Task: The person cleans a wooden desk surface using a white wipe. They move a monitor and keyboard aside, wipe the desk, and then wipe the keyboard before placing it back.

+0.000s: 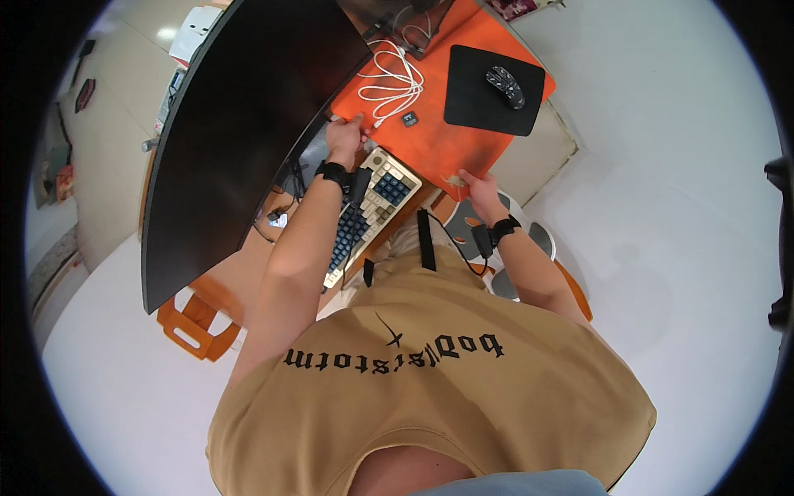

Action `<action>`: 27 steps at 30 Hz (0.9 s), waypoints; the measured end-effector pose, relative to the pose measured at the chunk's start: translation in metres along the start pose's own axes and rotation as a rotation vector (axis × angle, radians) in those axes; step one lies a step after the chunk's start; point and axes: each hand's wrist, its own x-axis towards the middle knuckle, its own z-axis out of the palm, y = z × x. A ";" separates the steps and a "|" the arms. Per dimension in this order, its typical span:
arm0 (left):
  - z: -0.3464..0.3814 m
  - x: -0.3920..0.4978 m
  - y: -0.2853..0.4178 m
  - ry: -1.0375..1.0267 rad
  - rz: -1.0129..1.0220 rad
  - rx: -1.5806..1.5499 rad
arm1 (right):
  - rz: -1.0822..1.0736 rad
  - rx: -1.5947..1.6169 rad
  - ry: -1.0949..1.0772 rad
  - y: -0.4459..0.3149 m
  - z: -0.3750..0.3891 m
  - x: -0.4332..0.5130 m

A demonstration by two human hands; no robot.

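Note:
An orange desk mat [434, 136] spreads before me, and both my hands grip its near edge. My left hand [346, 139] pinches its left corner, close under the lower edge of a large black monitor [248, 124]. At the right near corner, beside a pale worn patch, my right hand [484, 193] has its thumb on top. A loosely coiled white cable [397, 90] lies on the mat, and a small dark square card-like piece [409, 119] is near its plug. Farther right, a black mouse pad [474, 93] carries a patterned black computer mouse [505, 87].
A cream and blue keyboard [372, 211] sits below the mat, partly behind my left forearm. A dark, clear-sided case [412, 25] stands at the mat's far end. An orange-brown chair or stool part [198, 328] is at lower left. A white wall [651, 155] rises on the right.

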 end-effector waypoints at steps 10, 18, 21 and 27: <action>0.000 0.021 -0.005 0.171 0.229 0.116 | -0.014 -0.291 0.024 0.008 0.009 0.005; 0.008 0.027 -0.010 0.132 0.179 -0.084 | 0.090 -0.240 0.017 -0.007 -0.010 0.008; 0.012 0.031 -0.011 0.113 0.158 -0.127 | 0.071 -0.258 -0.007 0.001 -0.019 0.011; 0.006 -0.001 -0.009 0.017 0.153 -0.137 | -0.349 -0.694 0.549 -0.061 -0.050 0.047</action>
